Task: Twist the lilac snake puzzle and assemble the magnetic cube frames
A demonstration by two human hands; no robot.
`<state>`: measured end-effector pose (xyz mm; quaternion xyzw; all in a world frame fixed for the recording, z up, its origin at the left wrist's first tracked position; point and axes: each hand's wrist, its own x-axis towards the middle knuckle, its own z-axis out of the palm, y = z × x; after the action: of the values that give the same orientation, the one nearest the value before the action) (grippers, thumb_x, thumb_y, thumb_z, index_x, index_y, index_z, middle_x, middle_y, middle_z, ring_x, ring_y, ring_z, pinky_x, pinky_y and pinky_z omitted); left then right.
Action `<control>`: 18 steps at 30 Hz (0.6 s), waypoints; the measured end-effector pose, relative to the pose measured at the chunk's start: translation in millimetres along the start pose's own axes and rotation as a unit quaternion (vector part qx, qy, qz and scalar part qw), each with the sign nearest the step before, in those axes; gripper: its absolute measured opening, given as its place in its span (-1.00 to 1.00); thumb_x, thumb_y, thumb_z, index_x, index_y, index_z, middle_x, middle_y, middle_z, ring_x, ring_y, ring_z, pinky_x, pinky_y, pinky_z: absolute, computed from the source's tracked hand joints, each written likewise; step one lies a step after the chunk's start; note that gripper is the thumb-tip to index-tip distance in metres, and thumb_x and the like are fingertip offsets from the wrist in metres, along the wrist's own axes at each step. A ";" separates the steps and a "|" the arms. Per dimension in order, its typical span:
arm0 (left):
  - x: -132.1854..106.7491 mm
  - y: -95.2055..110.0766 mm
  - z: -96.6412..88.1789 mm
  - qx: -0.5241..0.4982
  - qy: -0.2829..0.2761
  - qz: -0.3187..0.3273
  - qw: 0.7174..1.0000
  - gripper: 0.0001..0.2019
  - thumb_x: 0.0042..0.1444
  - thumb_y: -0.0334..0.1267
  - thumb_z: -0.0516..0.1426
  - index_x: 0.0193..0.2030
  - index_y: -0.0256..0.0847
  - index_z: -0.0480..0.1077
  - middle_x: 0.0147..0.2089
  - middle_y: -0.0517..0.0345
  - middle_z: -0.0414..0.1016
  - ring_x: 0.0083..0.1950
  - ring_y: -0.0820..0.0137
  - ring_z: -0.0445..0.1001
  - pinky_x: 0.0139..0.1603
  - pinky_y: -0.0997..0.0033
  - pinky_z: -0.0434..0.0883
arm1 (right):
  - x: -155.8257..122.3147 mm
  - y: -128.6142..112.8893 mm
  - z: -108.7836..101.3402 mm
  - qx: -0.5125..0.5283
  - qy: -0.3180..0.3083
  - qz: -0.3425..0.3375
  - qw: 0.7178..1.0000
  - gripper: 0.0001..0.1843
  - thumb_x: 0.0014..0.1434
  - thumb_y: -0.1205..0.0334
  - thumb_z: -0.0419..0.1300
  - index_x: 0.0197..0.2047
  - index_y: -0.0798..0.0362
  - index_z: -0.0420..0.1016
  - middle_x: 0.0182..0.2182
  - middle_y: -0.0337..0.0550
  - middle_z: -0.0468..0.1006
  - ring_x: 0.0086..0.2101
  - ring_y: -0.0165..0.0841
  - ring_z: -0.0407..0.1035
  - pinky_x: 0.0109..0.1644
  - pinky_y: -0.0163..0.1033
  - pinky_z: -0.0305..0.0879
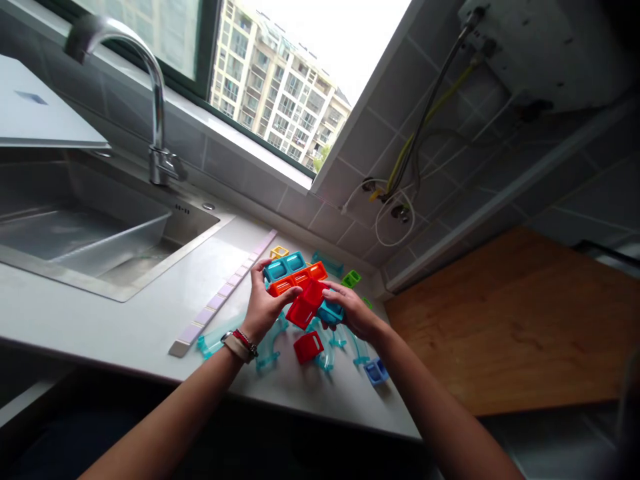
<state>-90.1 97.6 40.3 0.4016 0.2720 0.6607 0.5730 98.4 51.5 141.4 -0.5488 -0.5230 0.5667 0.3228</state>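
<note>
Both my hands meet over a cluster of coloured plastic window-frame blocks on the white counter (125, 320). My left hand (263, 303) is closed on the joined teal and orange blocks (295, 272). My right hand (350, 310) is closed around a teal block (330, 311) and touches the red blocks (306, 303) between the two hands. A loose red block (308, 347) lies just below them. Clear teal curved track pieces (270, 347) lie under and around my hands. A small blue block (376, 371) sits by my right forearm.
A steel sink (85, 233) with a tall tap (150, 87) fills the left. A long pale lilac strip (225, 293) lies diagonally on the counter. Yellow (279, 252) and green (351, 278) blocks sit by the tiled wall. A wooden board (515, 320) is at right.
</note>
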 end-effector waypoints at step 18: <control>1.7 4.9 0.1 0.030 -0.056 -0.123 0.990 -0.23 -0.06 -0.12 0.44 0.27 -0.12 0.27 0.08 0.05 0.51 -0.11 0.30 0.64 -0.13 0.35 0.61 | 8.9 -17.1 8.1 -0.081 0.035 0.000 0.996 -0.57 0.17 -0.21 0.34 -0.20 -0.03 0.39 -0.56 -0.35 0.49 -0.63 -0.39 0.38 -0.68 -0.39 0.18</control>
<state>-92.7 98.2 44.8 0.4185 0.3060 0.5531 0.6522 85.4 62.2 153.8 -0.5926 -0.5556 0.5029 0.2955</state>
